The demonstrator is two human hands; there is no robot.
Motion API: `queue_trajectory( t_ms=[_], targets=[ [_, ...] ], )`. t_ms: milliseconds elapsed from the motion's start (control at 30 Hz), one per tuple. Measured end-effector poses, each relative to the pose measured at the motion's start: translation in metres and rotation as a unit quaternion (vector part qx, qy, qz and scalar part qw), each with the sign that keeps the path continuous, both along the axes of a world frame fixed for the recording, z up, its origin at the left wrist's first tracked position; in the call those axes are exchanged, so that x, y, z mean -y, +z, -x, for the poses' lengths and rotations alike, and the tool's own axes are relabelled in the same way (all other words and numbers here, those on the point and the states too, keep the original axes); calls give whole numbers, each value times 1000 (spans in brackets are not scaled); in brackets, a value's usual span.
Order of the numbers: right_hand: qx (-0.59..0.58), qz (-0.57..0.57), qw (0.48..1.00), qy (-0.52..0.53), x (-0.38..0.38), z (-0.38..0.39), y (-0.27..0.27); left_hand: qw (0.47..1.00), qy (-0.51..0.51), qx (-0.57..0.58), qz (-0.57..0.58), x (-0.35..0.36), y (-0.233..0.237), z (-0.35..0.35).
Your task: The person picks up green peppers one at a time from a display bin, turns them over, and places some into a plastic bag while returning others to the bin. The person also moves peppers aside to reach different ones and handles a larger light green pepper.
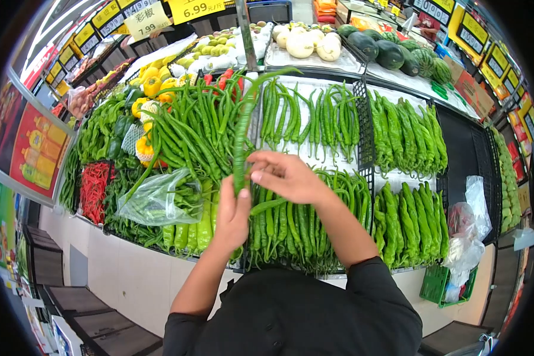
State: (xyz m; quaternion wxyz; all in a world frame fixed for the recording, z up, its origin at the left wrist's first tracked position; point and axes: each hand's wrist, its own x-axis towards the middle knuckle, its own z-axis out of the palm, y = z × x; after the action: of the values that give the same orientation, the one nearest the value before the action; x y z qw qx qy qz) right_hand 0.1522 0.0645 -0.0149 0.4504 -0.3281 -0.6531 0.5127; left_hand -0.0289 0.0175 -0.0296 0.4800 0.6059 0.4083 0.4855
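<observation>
A long green chili pepper [241, 133] stands upright over the display, its lower end held between the thumb and fingers of my left hand [234, 213]. Close by on its right is my right hand [291, 179], palm turned inward, fingers half bent and thumb apart from them, fingertips right at the pepper's side. Behind the held pepper lies a big heap of long green peppers [202, 121]. Below my right hand, more green peppers [302, 228] are laid side by side in a row.
A clear plastic bag [163, 199] lies left of my hands. Further left are red chilies [95, 184] and yellow bell peppers [152, 86]. Black crate walls [364, 127] divide the rows. Plastic bags [466, 237] hang at right above a green basket [436, 285]. Watermelons [390, 54] sit behind.
</observation>
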Motion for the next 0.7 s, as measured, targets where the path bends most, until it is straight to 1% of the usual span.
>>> queue_trajectory(
  t_ms=[67, 167, 267, 300, 333, 400, 433, 533, 700],
  targets=[
    [78, 28, 996, -29, 9, 3, 2, 998, -42, -46, -29, -7, -6, -13],
    [4, 55, 995, -84, 16, 0, 6, 988, -80, -121, -59, -11, -2, -23],
    [-27, -40, 989, -141, -12, -12, -33, 941, -106, -277, -161, -12, 11, -12],
    [-34, 4, 990, -135, -12, -21, -16, 945, -124, -267, -143, -16, 9, -4],
    [-86, 36, 983, -156, -19, -25, -11, 941, -100, -281, -160, -18, 9, 4],
    [-83, 37, 979, -182, -40, -43, -8, 928, -55, -310, -198, -17, 16, 21],
    [-70, 42, 975, -208, -54, -53, -8, 938, -30, -302, -167, -13, 20, 30],
    [-31, 47, 958, -280, -105, -88, -17, 957, -4, -273, -95, -4, 2, 67],
    [40, 35, 926, -375, -198, -123, -46, 961, 54, -272, 18, 25, -43, 116]
  ],
)
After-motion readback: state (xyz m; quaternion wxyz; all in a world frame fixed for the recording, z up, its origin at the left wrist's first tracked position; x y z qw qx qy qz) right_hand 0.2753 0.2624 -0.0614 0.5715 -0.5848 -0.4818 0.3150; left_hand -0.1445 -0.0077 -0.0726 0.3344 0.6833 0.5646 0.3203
